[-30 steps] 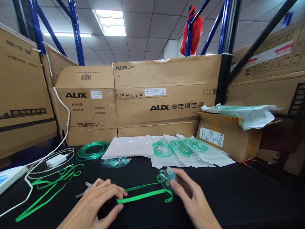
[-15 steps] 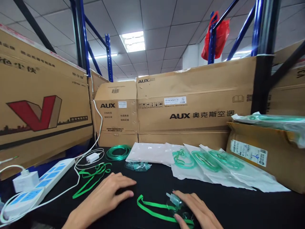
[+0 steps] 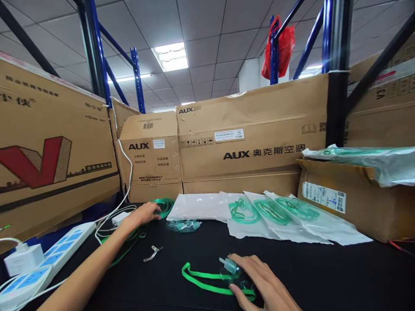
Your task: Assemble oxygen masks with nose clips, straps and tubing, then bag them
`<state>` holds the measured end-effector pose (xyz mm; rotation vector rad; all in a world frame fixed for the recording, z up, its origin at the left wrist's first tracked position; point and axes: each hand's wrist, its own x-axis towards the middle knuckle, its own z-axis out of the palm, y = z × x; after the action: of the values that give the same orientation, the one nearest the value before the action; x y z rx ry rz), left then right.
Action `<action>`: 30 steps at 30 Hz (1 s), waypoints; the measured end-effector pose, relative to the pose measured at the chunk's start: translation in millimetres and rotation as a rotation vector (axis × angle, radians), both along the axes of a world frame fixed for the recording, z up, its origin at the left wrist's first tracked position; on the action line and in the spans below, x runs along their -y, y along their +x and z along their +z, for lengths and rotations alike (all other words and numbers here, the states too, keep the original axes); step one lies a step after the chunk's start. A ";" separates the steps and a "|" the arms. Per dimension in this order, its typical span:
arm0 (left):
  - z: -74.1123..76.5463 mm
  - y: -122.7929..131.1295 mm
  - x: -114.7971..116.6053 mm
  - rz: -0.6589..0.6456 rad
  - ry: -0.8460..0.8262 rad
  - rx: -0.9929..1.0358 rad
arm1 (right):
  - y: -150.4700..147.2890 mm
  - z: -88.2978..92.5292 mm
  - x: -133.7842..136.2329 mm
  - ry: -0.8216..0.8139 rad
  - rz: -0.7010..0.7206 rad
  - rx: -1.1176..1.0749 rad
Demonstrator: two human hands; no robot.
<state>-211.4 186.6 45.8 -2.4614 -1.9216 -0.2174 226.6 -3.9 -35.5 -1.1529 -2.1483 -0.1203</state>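
Observation:
My left hand [image 3: 149,212] reaches far forward at the left, its fingers curled over the near left edge of a coil of clear green tubing [image 3: 167,207]; the fingertips are partly hidden. My right hand [image 3: 259,278] rests at the front, thumb and fingers around a clear oxygen mask [image 3: 241,278]. The mask has a pale green connector [image 3: 229,264] facing up and left, and its bright green elastic strap [image 3: 202,283] loops out leftward on the black tabletop. Between the hands lies a small bent metal strip [image 3: 152,253].
Clear mask parts [image 3: 183,226] lie before white packets [image 3: 197,207]. Bagged green tubing sets [image 3: 272,211] fan out rightward to an open carton [image 3: 343,194]. Under my left forearm are green straps [image 3: 125,252]; a white power strip [image 3: 48,259] with cables lies left. Large boxes [image 3: 253,129] stand behind.
My left hand has moved forward and left from the middle of the table to the tubing coil, uncovering the metal strip. My right hand stays on the mask. The view has shifted slightly right.

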 end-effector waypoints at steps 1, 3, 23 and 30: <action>-0.6 -2.5 -2.3 0.001 -0.011 0.017 | -0.2 -0.2 0.7 -0.010 -0.006 0.002; 0.8 -7.9 -4.7 0.005 -0.025 0.070 | -0.7 0.7 3.3 -0.029 -0.020 -0.001; 38.4 -26.1 0.5 0.221 -0.018 0.811 | -2.9 4.5 7.0 -0.122 -0.005 -0.014; 43.4 -18.0 -0.7 0.292 0.051 0.910 | -3.4 2.7 7.6 -0.109 -0.022 0.003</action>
<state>-229.4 187.3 89.2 -2.1614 -2.4408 -1.5619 223.3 -11.5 -32.9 -1.2397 -2.1679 -0.0152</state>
